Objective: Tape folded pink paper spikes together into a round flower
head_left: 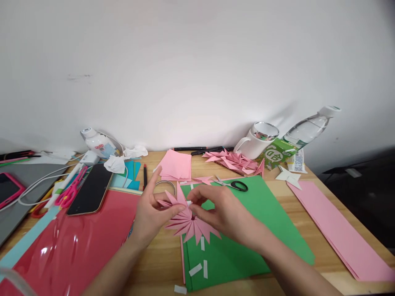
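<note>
While left fingers (171, 211) pinch spiky, pleated paper rosette (197, 231) | right fingers (204, 213) nearly closed on white strip (189, 203)

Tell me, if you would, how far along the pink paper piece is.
The pink rosette looks largely formed, its folded points fanned around a centre. The left hand grips it while the right hand's fingers are at a small white strip. Likely left: finishing that spot; more white strips and flat pink squares lie out, perhaps for later.

The left hand (145, 218) and right hand (225, 207) are bare and slim-fingered, with uncovered forearms (288, 253) tapering toward them.
</note>
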The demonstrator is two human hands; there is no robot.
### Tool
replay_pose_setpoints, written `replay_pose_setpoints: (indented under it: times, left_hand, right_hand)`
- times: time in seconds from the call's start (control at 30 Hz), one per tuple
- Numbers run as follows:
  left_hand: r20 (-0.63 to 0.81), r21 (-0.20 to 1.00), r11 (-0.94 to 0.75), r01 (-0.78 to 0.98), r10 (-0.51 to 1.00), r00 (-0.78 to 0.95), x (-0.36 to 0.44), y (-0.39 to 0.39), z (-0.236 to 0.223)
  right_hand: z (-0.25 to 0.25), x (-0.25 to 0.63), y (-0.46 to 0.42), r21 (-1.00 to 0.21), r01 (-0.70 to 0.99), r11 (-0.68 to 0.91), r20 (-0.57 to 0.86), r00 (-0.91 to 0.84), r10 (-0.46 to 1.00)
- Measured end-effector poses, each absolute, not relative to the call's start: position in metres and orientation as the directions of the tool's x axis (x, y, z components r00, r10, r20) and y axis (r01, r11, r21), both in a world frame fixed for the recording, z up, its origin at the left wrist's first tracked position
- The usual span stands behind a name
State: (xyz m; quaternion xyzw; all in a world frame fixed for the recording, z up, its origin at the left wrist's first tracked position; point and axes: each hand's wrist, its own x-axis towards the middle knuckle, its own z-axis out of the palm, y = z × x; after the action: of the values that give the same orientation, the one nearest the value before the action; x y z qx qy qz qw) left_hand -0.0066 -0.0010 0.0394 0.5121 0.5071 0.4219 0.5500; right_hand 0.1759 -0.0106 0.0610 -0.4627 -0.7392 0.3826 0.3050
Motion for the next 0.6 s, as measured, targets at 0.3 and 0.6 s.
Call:
replay_pose_setpoints:
  times: [0.3, 0.6]
  left_hand:
    - [-0.225, 0.973, 0.199, 0.118, 0.934, 0.279, -0.015, 0.016, 0.021]
    - [-0.289, 0.952, 0.243, 0.187, 0.914, 0.284, -0.020, 0.024, 0.005]
  right_hand:
    - [0.010, 0.171, 0.010, -0.978, 0.185, -0.095, -0.159, -0.373, 0.914]
    - [-0.020, 0.161, 0.012, -0.987, 0.160, -0.026, -0.089, -0.400, 0.912]
